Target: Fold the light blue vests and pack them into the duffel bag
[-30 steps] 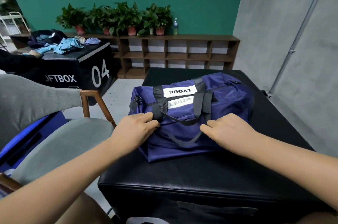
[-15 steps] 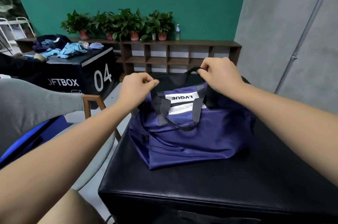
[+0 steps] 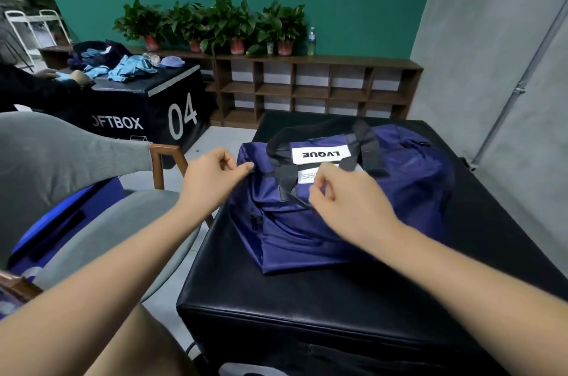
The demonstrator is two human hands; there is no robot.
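Fingers (image 3: 242,167) of left hand (image 3: 212,182) pinching the left end of the navy duffel bag (image 3: 399,191), mid-frame on the black table (image 3: 307,299), probably to steady it for unzipping; right hand (image 3: 347,203) curled by the strap (image 3: 284,185), grip unclear; light blue vests (image 3: 129,68) heaped on the far box (image 3: 147,105), upper left.

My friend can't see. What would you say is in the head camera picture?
Two bare hands work at a navy blue fabric duffel bag on a black padded box: the left hand pinches its left end, the right hand curls over its top by a black strap. Light blue vests lie heaped on another black box behind.
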